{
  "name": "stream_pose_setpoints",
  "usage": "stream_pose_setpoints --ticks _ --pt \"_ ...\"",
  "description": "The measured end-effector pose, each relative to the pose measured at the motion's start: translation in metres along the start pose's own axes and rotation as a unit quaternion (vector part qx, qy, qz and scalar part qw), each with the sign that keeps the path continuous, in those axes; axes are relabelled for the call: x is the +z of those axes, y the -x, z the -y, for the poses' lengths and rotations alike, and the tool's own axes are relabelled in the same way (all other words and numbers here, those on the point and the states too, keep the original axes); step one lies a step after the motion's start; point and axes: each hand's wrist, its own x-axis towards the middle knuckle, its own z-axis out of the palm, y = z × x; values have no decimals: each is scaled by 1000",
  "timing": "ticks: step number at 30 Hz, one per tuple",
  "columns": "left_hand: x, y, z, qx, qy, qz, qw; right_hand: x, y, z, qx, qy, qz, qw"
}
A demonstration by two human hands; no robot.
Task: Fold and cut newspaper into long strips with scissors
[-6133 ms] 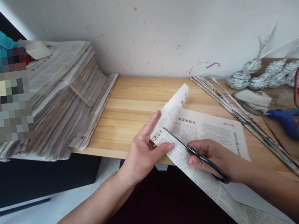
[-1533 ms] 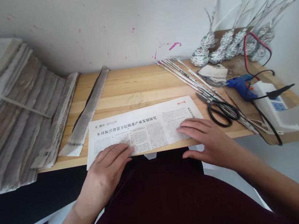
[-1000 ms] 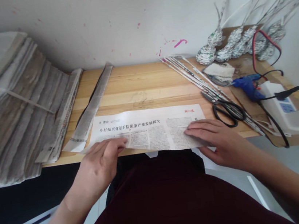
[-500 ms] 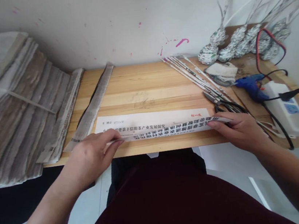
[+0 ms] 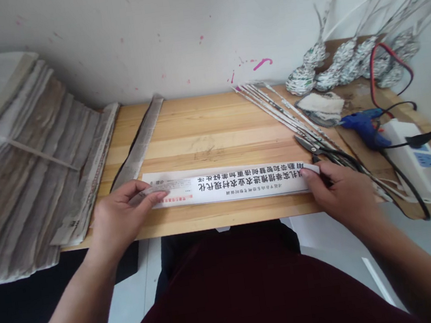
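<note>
A folded strip of printed newspaper (image 5: 234, 184) lies lengthwise near the front edge of the wooden table (image 5: 203, 131). Its left end is pinched between the thumb and fingers of my left hand (image 5: 125, 213). At the other end, my right hand (image 5: 338, 187) grips the strip in the same way. Large dark characters show upside down on the upper face, with a small red line of print near the left. Just behind my right hand are black-handled scissors (image 5: 309, 146).
A tall stack of newspapers (image 5: 33, 164) stands at the left, beside a long grey paper strip (image 5: 141, 139). Thin paper rods (image 5: 272, 109) lie at the right. Further right are woven paper pieces (image 5: 302, 80), a folded cloth (image 5: 322, 108), a blue glue gun (image 5: 365, 126) and a white power strip (image 5: 413, 156).
The front layer of the strip has been folded up over the back one, hiding most of its print. My left hand has moved slightly left.
</note>
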Motion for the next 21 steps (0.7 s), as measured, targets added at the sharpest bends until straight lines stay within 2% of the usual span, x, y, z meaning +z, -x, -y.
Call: stream_pose_setpoints --ticks 3,9,17,21 --pt "7 2 -2 12 -22 -35 999 4 0 1 1 40 8 999" --pt "11 -7 0 33 -109 16 993 8 2 5 -16 87 -20 996" --pt "13 -11 -2 72 -169 -2 983 13 0 -1 -68 117 -32 990" --pt "13 -13 -5 71 -186 1 980 12 -2 0 -94 134 -35 986"
